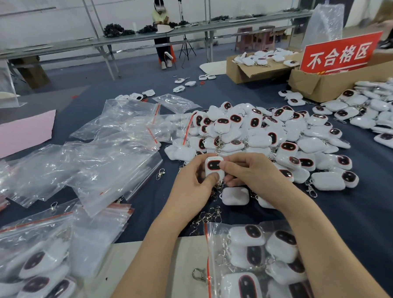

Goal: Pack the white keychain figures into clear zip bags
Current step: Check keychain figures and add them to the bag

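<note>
I held one white plastic keychain figure with a red-rimmed dark oval face (213, 167) upright between both hands, just in front of the big heap of white keychain figures (265, 136) on the dark blue cloth-covered worktop (376, 207). My left hand (193, 185) gripped it from the left, the thumb pressed on its lower front; my right hand (249, 171) gripped it from the right, the thumb laid across the face's edge. The fingers of both hands were closed on that figure, its metal chain hanging below them.

Left of the heap lay a loose spread of empty clear zip bags with red seal strips (104, 153), some touching the heap's edge. Nearer to me than the heap, under my right forearm, lay a clear zip bag already holding several figures (260, 259). Nearer to me on the left, more filled clear bags (38, 271) rested on a pale board. Just on my side of the heap a single figure lay face down (235, 195) among loose silver clasps (208, 216). Behind the heap to the right stood a brown cardboard box (324, 83) carrying a red sign with white characters (340, 53). Left of the heap, beyond the bags, lay a pink sheet (24, 132).
</note>
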